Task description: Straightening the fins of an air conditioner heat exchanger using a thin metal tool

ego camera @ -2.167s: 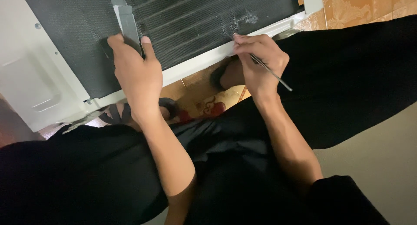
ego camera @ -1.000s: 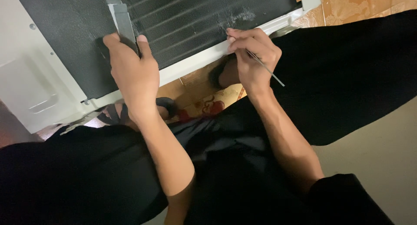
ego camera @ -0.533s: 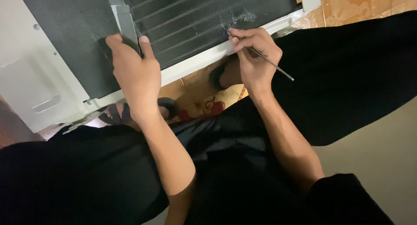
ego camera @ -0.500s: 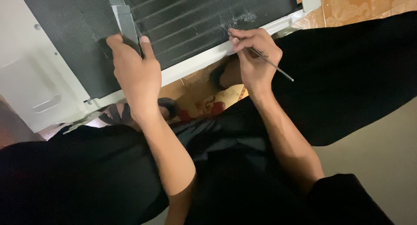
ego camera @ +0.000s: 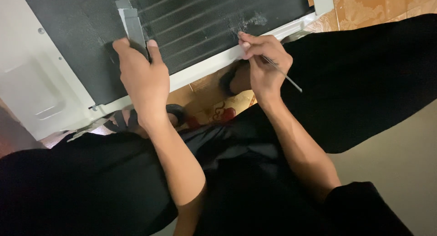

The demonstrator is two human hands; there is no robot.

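Little has shifted since the earlier frame: left hand (ego camera: 143,79) stays clamped on the grey bracket (ego camera: 133,25) against the dark finned coil (ego camera: 200,22), while right hand (ego camera: 266,67) pinches a thin metal pick (ego camera: 282,74) at the coil's scuffed lower edge, most fins apparently unworked.

Patterned orange floor tiles (ego camera: 378,8) at the top right corner, more of them (ego camera: 214,104) showing in the gap between the knees. Black trouser legs (ego camera: 364,81) fill the right and lower frame. Dark sandals (ego camera: 177,114) on the tiles, one partly hidden. Plain beige wall or floor surface (ego camera: 400,163) at the lower right edge.
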